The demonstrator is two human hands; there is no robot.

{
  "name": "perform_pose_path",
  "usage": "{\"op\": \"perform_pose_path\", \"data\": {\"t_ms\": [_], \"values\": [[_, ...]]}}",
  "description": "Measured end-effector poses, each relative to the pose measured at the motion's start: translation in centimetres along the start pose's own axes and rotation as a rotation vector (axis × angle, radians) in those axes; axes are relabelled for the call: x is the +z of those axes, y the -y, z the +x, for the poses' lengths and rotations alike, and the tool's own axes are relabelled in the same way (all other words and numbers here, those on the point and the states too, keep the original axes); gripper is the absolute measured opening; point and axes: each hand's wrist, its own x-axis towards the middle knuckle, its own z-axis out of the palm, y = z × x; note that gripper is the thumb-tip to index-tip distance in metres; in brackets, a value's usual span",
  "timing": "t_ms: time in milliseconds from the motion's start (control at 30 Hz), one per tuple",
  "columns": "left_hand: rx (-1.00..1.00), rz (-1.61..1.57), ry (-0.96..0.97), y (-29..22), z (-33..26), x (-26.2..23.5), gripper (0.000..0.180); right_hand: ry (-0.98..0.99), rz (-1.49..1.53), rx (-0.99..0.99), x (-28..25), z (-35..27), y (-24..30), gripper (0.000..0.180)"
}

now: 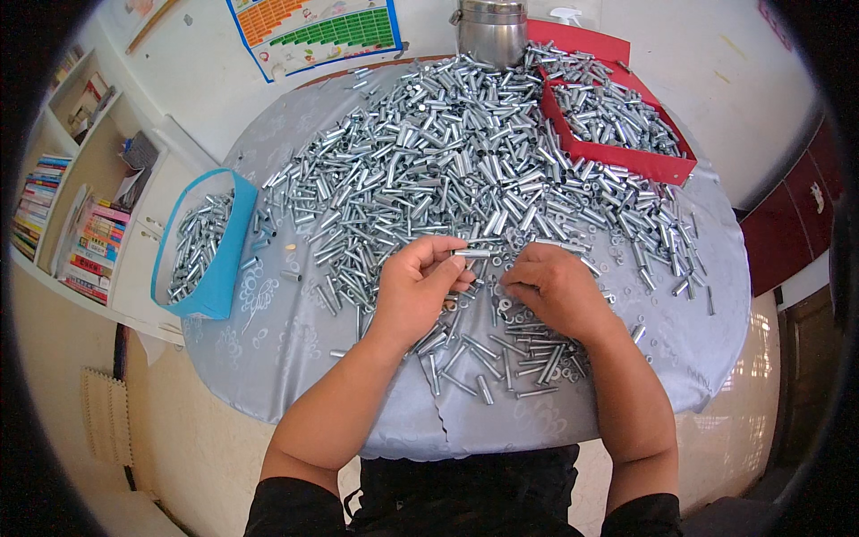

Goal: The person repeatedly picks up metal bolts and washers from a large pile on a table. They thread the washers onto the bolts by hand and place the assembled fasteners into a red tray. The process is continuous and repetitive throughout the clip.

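Held sleeve: I see one shiny metal sleeve (pixel 472 253) above the near edge of the heap (pixel 420 170), between the two hands, closer to the left.
Long axis: it runs left to right across my view, nearly level; one end lies at the left fingertips, the other points toward the right hand.
Left hand: I see this hand (pixel 416 285) pinching the sleeve between thumb and index finger, the other fingers curled beneath.
Right hand: I see the back of this hand (pixel 559 285), fingers bent inward and down over the loose hardware; I cannot tell whether they grasp anything.
Below the hands: washers (pixel 504 305) lie near the right fingertips, and loose bolts (pixel 537 392) lie nearer the person, pointing various ways.
Around the table: a grey cloth (pixel 295 349) bears the heap, a blue bin (pixel 215 295) of metal pieces at left, and a filled red box (pixel 644 167) at far right.
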Motion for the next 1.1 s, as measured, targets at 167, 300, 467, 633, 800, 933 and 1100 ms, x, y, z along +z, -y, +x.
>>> {"op": "perform_pose_path", "data": {"t_ms": [167,300,467,633,800,933,1100], "values": [[0.019,0.006,-0.02,0.0,0.0,-0.3,0.02,0.033,0.065,0.003,0.0,0.2,0.4,0.015],[-0.009,-0.022,-0.055,-0.2,0.1,-0.2,0.02,0.092,-0.038,0.016,0.3,0.0,1.2,0.02],[-0.021,-0.052,-0.046,-0.1,0.3,-0.3,0.021,0.074,-0.053,0.036,0.7,0.0,1.1,0.018],[-0.064,-0.114,-0.018,-0.4,0.1,-0.2,0.023,-0.216,0.215,0.306,0.7,0.2,1.5,0.012],[-0.069,-0.103,-0.02,-0.6,0.0,0.1,0.024,-0.311,0.442,0.489,0.6,0.2,1.8,0.01],[-0.058,-0.121,-0.057,-0.2,0.3,-0.3,0.024,-0.237,0.059,0.229,0.6,-0.1,0.7,0.011],[-0.044,-0.137,-0.066,-0.2,0.3,-0.2,0.024,-0.101,-0.021,0.056,0.7,0.3,0.0,0.016]]}}
